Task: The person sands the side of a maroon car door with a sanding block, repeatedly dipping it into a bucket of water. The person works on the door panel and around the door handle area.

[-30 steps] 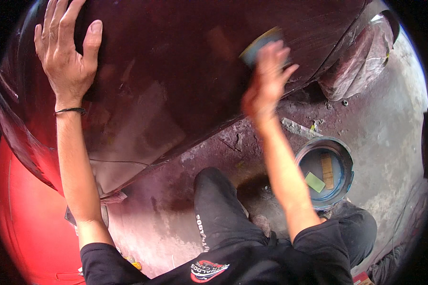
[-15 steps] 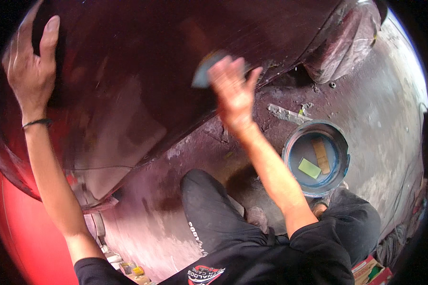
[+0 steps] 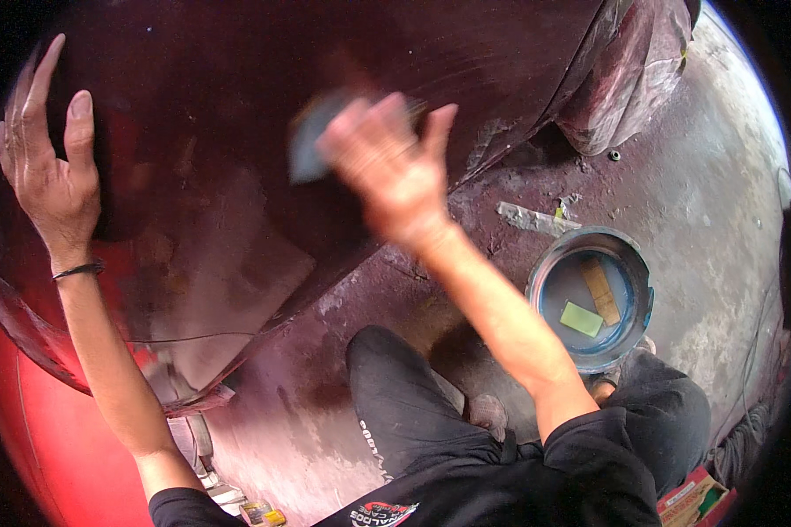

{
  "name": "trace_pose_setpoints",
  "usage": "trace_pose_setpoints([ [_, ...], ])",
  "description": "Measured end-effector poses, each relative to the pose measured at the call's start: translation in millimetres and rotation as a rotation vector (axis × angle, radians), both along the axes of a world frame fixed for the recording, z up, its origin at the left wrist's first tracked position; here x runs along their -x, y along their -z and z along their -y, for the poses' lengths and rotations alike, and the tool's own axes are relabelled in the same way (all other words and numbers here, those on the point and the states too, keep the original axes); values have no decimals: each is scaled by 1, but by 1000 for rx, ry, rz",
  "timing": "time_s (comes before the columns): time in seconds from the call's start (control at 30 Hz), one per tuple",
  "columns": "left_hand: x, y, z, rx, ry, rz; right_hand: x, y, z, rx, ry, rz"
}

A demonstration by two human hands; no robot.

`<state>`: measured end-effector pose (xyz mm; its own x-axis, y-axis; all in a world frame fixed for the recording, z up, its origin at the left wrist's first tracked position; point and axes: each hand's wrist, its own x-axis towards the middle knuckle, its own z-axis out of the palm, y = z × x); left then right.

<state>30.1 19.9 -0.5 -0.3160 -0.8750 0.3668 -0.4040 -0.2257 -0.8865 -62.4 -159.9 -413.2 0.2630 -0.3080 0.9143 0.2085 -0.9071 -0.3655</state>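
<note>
A dark maroon, glossy car body panel [image 3: 228,132] fills the upper left. Resting on its left part, my left hand [image 3: 53,180] is open, thumb apart from the fingers, and holds nothing. My right hand [image 3: 387,167] is on the panel's middle, its fingers laid over a grey sheet of sandpaper [image 3: 309,145]; both are smeared by motion. The sheet sticks out past the fingertips, and the rest of it is hidden under the hand.
Right of my right forearm, a round dark bucket [image 3: 646,307] holds water, a green block [image 3: 581,319] and a tan block [image 3: 599,285]. Crumpled plastic sheeting [image 3: 624,79] hangs at the upper right. A tape strip [image 3: 536,218] lies on the floor; a red surface [image 3: 44,422] borders the lower left.
My right hand has slid left across the panel with the sandpaper. My left hand stays on the panel, sitting slightly lower in view as the view shifts a little.
</note>
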Motion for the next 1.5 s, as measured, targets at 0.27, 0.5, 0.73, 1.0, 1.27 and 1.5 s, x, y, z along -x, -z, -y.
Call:
trace_pose_setpoints([
  [0.27,26,12,2,90,-1,-26,4,-65,140,-344,234,156],
  [0.5,29,17,15,121,-17,-84,-6,-83,8,-212,-30,144],
  [0.73,33,17,12,160,-60,-106,3,-107,176,-252,271,339],
  [1.0,34,19,15,150,-77,-118,2,-93,16,0,-102,99],
  [1.27,36,21,18,165,-82,-110,26,-162,214,-394,393,192],
  [1.5,39,19,16,149,-117,-102,-7,-167,37,-7,-156,328],
])
